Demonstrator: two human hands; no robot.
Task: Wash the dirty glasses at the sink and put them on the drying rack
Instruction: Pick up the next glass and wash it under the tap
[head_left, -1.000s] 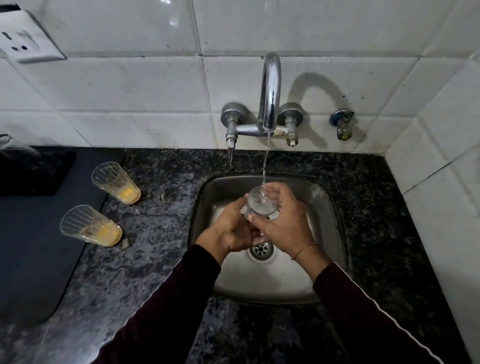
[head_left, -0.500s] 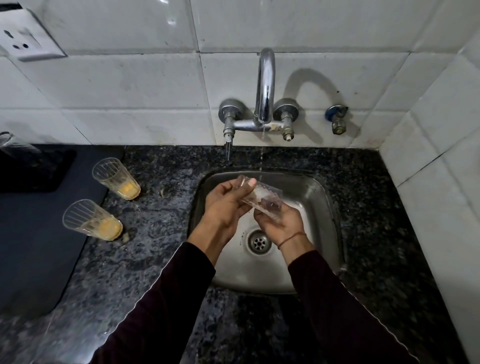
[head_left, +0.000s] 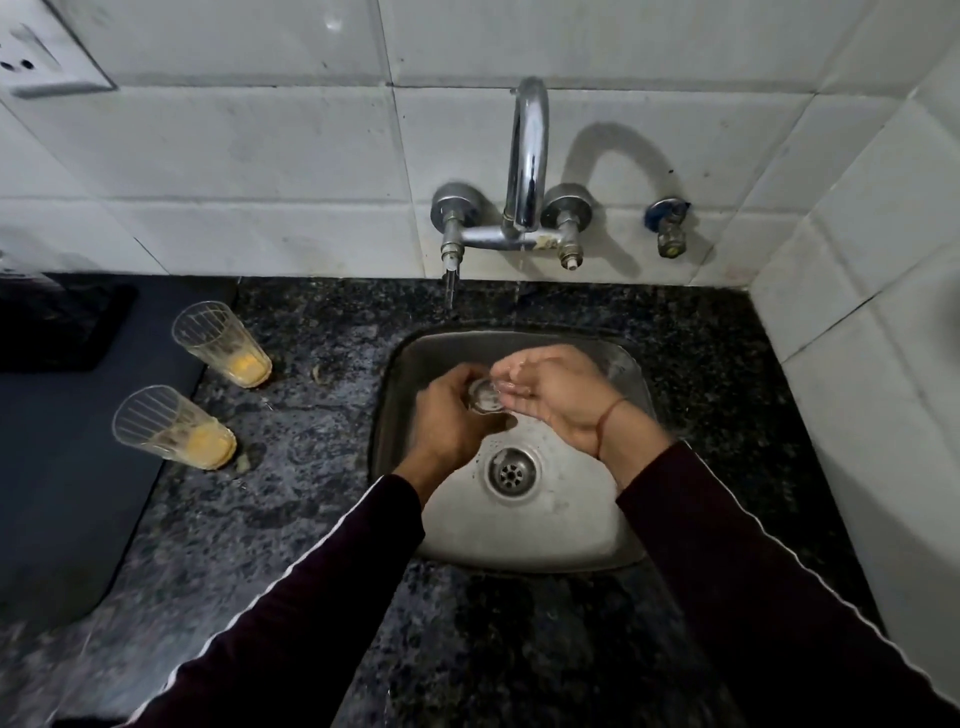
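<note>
Both hands work one glass (head_left: 485, 397) over the sink (head_left: 519, 525): left hand (head_left: 449, 415) curls round it, right hand (head_left: 553, 397) cups its far side. Two dirty glasses (head_left: 174, 426) wait on the surface, well left of the left hand. No rack visible; mostly undone.

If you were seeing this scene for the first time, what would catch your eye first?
Probably the two hands over the steel sink: the left hand grips a clear glass while the right hand rubs its rim. Next, the two dirty glasses with yellow residue on the dark counter at left, then the chrome tap on the white tiled wall.
</note>
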